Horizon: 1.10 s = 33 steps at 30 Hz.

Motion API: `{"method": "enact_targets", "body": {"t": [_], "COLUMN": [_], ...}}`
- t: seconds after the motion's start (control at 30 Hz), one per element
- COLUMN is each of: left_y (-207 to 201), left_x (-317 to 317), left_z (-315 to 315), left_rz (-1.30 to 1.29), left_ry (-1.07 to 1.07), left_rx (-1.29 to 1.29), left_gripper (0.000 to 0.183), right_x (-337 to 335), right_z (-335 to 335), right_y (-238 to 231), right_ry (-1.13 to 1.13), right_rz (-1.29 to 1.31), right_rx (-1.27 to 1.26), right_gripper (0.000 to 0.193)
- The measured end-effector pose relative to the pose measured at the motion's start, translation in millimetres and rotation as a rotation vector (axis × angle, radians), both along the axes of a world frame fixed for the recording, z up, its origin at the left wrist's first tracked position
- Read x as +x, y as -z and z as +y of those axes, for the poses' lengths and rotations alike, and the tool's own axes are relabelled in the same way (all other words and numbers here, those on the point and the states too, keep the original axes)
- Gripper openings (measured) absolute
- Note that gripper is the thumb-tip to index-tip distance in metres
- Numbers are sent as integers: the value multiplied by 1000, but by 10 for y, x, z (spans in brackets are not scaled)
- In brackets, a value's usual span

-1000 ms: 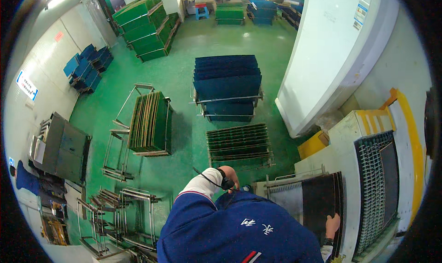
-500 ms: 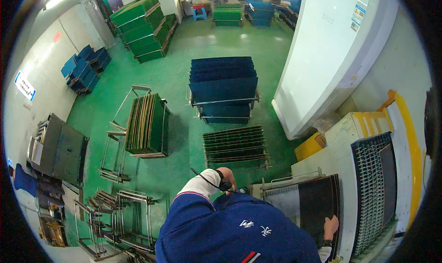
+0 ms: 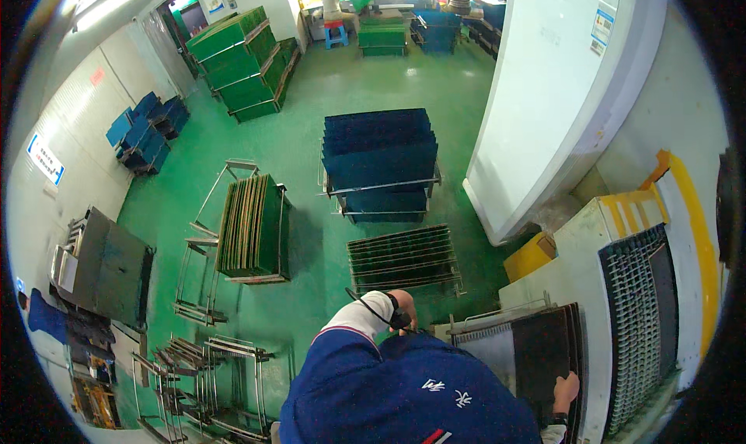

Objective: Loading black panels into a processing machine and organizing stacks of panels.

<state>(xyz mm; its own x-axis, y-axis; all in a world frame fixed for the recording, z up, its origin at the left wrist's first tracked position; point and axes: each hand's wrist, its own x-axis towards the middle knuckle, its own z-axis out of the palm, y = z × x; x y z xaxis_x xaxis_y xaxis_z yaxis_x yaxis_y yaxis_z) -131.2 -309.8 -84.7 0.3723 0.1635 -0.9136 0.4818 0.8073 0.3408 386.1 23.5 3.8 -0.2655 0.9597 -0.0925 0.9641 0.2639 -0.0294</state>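
Low at the right, my right hand (image 3: pixel 566 392) has its fingers closed over the right edge of a dark flat board (image 3: pixel 544 358). That board leans with others in a metal rack (image 3: pixel 497 313) close beside my body. A pale ridged panel (image 3: pixel 486 354) shows at the rack's left side. My left hand (image 3: pixel 403 312) is bent in front of my blue-clad chest, with a black band and cable at its wrist. My torso hides most of its fingers, so what they hold, if anything, cannot be seen.
Ahead stand a rack of dark slats (image 3: pixel 404 259) and a rack of blue boards (image 3: pixel 381 160). Green boards (image 3: pixel 252 226) fill a rack at left, near bare metal frames (image 3: pixel 206 374). A white cabinet (image 3: pixel 552 94) and a roller conveyor (image 3: pixel 637 327) line the right. People work far back.
My view has tilted up slightly, so the room sits lower in the picture and more of the people at the back shows. My right hand stays at the board's edge.
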Motion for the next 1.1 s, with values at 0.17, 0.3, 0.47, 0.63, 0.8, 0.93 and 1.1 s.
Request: {"method": "enact_targets", "body": {"t": [0.17, 0.3, 0.47, 0.63, 0.8, 0.93, 1.1], "left_y": [-167, -103, -139, 210, 12, -17, -186], "left_x": [-28, -63, -79, -110, -103, -54, -31], "left_z": [-13, 96, 67, 123, 23, 16, 52], "left_rz": [45, 28, -33, -163, -182, -233, -193], "left_ry": [5, -17, -59, -26, 92, 213, 202], "left_rx": [61, -31, 10, -86, 52, 123, 37], "left_gripper": [40, 36, 42, 70, 77, 80, 79], "right_x": [-68, -252, -86, 162, -179, -66, 161], "right_z": [-44, -136, -53, 30, 0, 11, 53], "right_y": [-46, -252, -97, 90, -237, -159, 62], "right_ry": [-10, 57, 56, -38, 99, 67, 22], "right_rz": [82, -14, 20, 58, 56, 56, 104], "right_rx": [67, -13, 44, 91, -88, -25, 89], "right_gripper": [37, 36, 35, 33, 42, 44, 39]}}
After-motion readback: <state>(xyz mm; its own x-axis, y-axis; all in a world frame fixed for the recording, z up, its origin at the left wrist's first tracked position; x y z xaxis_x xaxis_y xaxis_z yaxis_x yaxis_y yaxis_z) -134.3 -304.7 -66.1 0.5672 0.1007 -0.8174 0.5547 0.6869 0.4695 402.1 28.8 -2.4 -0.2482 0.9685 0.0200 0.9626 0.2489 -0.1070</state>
